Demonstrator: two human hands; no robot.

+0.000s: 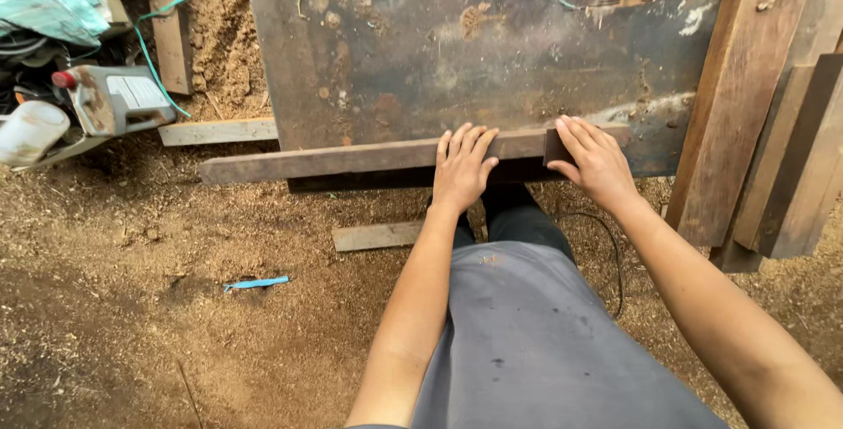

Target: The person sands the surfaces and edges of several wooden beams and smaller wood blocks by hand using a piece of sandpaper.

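Left hand: the left hand [462, 168] is flat, palm down, on top of the long wooden plank [351, 159], fingers stretched out and close together, pointing away toward the far side, thumb tucked along the near edge. Not gripping, just pressing.
Right hand: over on the right, the right hand [595, 159] lies on the plank's right end, fingers straight and slightly spread, thumb hooked over the near edge; flat contact, no closed grasp.
Plank: a long dark strip running left to right along the near edge of the worn metal table [421, 51]; its left end juts out past the table's left corner, over the ground.
Table top: stained, rusty, dusted with sawdust, a patch of wood chips at the far right.
Stacked boards: on the right, several brown boards [746, 104] lean across the table's right edge, well clear of the right hand.
Ground: sawdust-covered earth [132, 306] everywhere near; a short piece of wood [376, 237] lies just below the plank, beside the person's legs, and a blue strip [255, 283] sits further left.
Far left: a grey plastic jug with a red cap [114, 100] lies on its side, a white container [31, 130] just beside it, a green cord [154, 43] trailing past, and a pale batten [218, 132] lies flat near the table's left corner.
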